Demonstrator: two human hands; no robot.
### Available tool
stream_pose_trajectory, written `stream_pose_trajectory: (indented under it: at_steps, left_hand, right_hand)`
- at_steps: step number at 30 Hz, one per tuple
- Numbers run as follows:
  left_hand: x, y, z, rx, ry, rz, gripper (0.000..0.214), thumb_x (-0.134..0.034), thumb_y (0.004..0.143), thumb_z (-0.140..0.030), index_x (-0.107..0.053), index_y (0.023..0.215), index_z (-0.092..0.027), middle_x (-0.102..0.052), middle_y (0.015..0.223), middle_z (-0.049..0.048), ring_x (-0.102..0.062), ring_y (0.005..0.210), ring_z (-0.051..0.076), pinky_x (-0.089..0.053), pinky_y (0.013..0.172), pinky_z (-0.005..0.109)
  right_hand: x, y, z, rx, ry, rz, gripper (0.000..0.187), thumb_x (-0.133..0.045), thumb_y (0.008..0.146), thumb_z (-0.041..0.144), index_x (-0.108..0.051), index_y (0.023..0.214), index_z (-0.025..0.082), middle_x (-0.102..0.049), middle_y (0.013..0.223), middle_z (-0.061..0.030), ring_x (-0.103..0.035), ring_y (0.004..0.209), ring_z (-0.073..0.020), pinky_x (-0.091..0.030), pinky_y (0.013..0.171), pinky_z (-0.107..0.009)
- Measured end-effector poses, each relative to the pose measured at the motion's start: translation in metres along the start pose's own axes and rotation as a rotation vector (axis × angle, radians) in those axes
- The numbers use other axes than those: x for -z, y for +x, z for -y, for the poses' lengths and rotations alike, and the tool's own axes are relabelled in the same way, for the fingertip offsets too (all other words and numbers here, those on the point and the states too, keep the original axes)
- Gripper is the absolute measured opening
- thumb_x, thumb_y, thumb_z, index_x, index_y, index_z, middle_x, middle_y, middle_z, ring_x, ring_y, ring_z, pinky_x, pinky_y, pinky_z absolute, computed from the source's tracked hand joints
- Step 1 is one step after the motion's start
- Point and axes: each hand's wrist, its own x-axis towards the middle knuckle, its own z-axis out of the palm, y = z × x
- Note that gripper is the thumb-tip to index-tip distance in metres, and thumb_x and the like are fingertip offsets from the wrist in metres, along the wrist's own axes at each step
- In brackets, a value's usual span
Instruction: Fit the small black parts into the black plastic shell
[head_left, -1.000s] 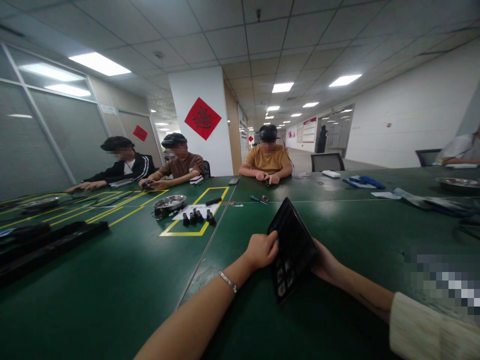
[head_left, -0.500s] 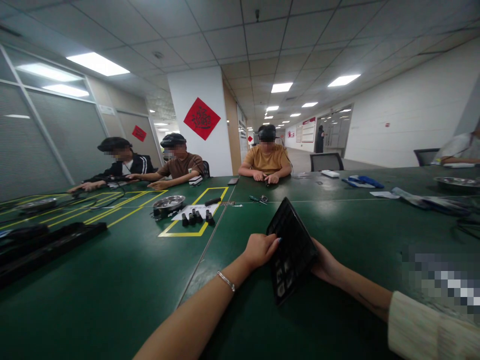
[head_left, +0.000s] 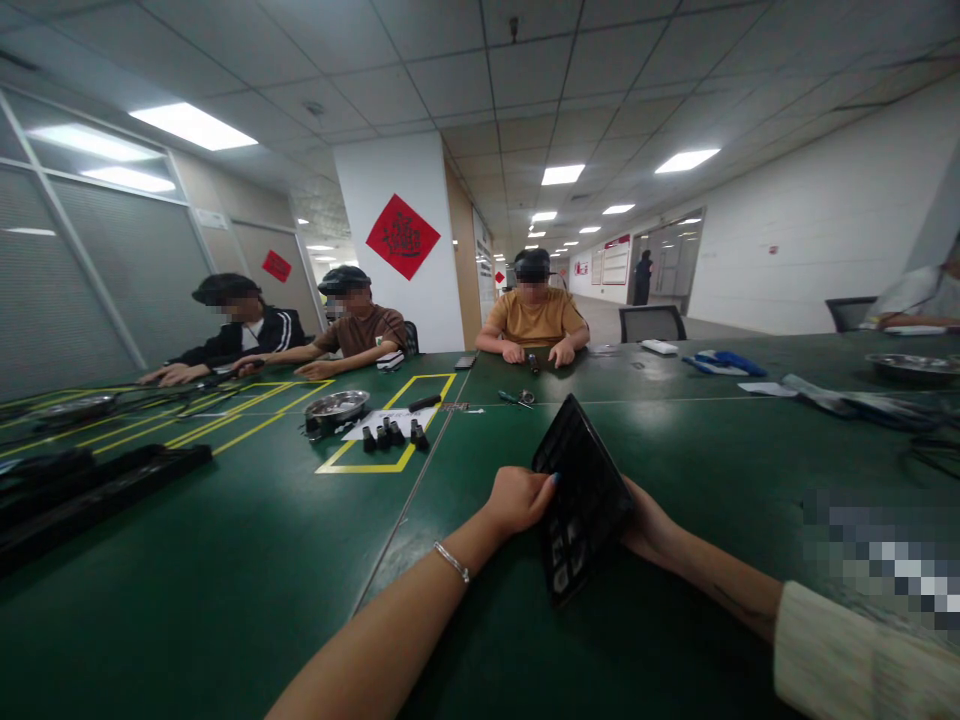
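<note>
A black tablet-like device (head_left: 581,500) stands tilted up off the green table (head_left: 247,600), with small pale icons or reflections low on its dark face. My left hand (head_left: 523,498) grips its left edge, the thumb lying on the front. On the other side, my right hand (head_left: 651,522) is closed round the right edge; its fingers are hidden behind the device. Several black cone-like parts with metal tops (head_left: 394,434) stand beyond my left hand, by a white sheet (head_left: 356,428). Green-handled pliers (head_left: 516,399) lie beyond the device.
A steel bowl (head_left: 337,405) sits by a yellow taped rectangle (head_left: 360,469). A long black tray (head_left: 112,495) lies at left. Across the table sits a person in a yellow shirt (head_left: 532,315); two more sit at the left. Blue cloth (head_left: 720,362) and a grey cloth item (head_left: 832,402) lie at right.
My hands and the device hold nearly still. The person across the table has moved their hands apart, and a small dark object stands between them.
</note>
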Motion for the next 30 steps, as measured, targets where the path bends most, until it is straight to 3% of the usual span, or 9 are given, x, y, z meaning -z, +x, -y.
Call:
stream_pose_trajectory:
  at_steps: [7, 18, 24, 26, 30]
  left_hand:
    - [0.001, -0.001, -0.001, -0.028, 0.003, -0.005, 0.034, -0.030, 0.081, -0.031, -0.050, 0.058, -0.016, -0.051, 0.051, 0.0020, -0.045, 0.047, 0.011, -0.022, 0.049, 0.024]
    - [-0.004, 0.000, 0.003, -0.041, -0.030, -0.032, 0.051, -0.020, 0.087, -0.036, -0.052, 0.054, -0.015, -0.050, 0.048, 0.0021, -0.042, 0.044, 0.009, -0.018, 0.049, 0.025]
    - [-0.003, 0.000, 0.002, 0.008, 0.001, 0.003, 0.060, -0.013, 0.089, -0.039, -0.054, 0.054, -0.015, -0.052, 0.049, 0.0036, -0.043, 0.045, 0.010, -0.019, 0.049, 0.025]
    - [-0.003, 0.001, 0.001, 0.038, 0.003, 0.020, 0.061, -0.011, 0.089, -0.040, -0.056, 0.055, -0.015, -0.053, 0.050, 0.0042, -0.045, 0.045, 0.010, -0.020, 0.049, 0.025]
    - [-0.004, 0.001, 0.003, 0.076, -0.001, 0.051, 0.060, -0.011, 0.089, -0.038, -0.057, 0.059, -0.015, -0.055, 0.053, 0.0048, -0.048, 0.048, 0.012, -0.024, 0.050, 0.024]
  right_hand:
    - [0.004, 0.004, -0.003, 0.040, -0.058, 0.020, 0.025, -0.047, 0.078, 0.039, -0.061, 0.086, 0.020, -0.064, 0.085, -0.0038, -0.058, 0.085, -0.0190, -0.045, 0.079, -0.034]
    - [0.004, 0.002, -0.002, 0.089, -0.142, 0.071, 0.030, -0.046, 0.077, 0.044, -0.060, 0.090, 0.020, -0.064, 0.085, -0.0056, -0.058, 0.085, -0.0211, -0.047, 0.074, -0.036]
    - [0.001, -0.002, 0.000, 0.056, -0.028, 0.027, 0.022, -0.049, 0.072, 0.031, -0.057, 0.090, 0.021, -0.061, 0.077, -0.0038, -0.057, 0.072, -0.0184, -0.046, 0.062, -0.031]
    - [-0.003, -0.005, 0.002, 0.078, 0.033, 0.005, 0.030, -0.052, 0.066, 0.023, -0.052, 0.097, 0.023, -0.059, 0.077, -0.0021, -0.056, 0.068, -0.0174, -0.045, 0.057, -0.029]
    - [-0.011, -0.014, 0.003, 0.169, 0.053, -0.043, 0.069, -0.053, 0.056, 0.014, -0.032, 0.119, 0.032, -0.056, 0.085, 0.0002, -0.055, 0.066, -0.0173, -0.043, 0.055, -0.030]
